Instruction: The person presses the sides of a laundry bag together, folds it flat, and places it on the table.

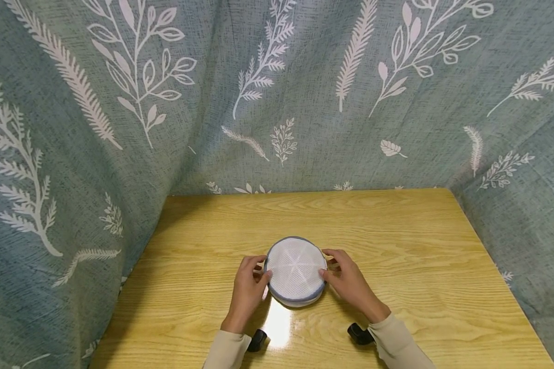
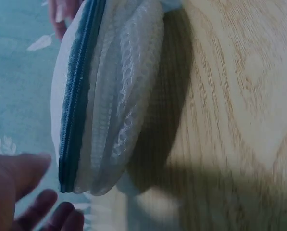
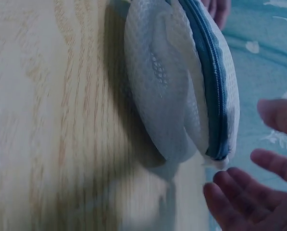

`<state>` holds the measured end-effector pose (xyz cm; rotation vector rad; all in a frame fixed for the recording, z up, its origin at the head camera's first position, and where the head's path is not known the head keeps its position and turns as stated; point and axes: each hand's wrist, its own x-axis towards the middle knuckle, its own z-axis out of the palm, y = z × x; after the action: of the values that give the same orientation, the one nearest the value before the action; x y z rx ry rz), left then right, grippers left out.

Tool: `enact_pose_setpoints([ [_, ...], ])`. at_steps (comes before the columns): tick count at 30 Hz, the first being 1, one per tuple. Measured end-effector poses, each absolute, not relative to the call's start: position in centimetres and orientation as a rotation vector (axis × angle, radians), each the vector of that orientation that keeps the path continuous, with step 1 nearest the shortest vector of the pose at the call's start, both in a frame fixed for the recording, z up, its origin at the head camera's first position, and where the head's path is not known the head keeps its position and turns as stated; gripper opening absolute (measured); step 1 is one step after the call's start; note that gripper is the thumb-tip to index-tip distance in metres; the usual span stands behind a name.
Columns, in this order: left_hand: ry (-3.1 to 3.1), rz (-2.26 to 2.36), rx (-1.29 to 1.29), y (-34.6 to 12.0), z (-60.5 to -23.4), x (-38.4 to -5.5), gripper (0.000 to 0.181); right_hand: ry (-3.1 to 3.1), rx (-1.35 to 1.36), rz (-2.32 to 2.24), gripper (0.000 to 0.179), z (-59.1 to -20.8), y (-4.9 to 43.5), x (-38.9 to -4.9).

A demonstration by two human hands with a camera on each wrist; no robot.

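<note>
A round white mesh laundry bag (image 1: 295,269) with a blue zipper band (image 2: 78,91) around its upper rim sits on the wooden table. Its flat top faces up, and the mesh side (image 3: 157,82) bulges and creases below the zipper. At the bag's left edge is my left hand (image 1: 249,287), thumb tip overlapping the rim in the head view and fingers spread beside it. My right hand (image 1: 348,279) mirrors this at the right edge. Both wrist views show gaps between the loosely bent fingers and the bag, with neither hand gripping it.
The wooden table (image 1: 397,230) stretches out on all sides of the bag. Behind it and along both sides hangs a blue-green curtain (image 1: 314,143) with white leaf prints. Black devices (image 1: 257,340) sit at both wrists beside beige sleeves (image 1: 399,341).
</note>
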<state>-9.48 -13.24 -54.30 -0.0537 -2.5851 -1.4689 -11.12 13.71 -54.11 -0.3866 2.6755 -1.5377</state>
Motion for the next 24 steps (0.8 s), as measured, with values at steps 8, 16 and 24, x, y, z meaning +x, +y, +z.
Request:
enact_pose_setpoints([
  [8,-2.644,-1.104,-0.523,-13.1,-53.8,-9.0,0.048,2.809,-0.866,-1.286,0.066,-53.4,13.8,-10.5],
  [16,-2.660,-0.802,-0.846,-13.0,-54.1,-9.1,0.076,2.849,-1.223,-1.046,0.086,-53.6,13.0,-10.5],
  [24,-2.751,-0.678,-0.888,-12.8,-54.4,-8.8,0.085,2.843,-1.313,-0.961,0.093,-54.1,12.5,-10.3],
])
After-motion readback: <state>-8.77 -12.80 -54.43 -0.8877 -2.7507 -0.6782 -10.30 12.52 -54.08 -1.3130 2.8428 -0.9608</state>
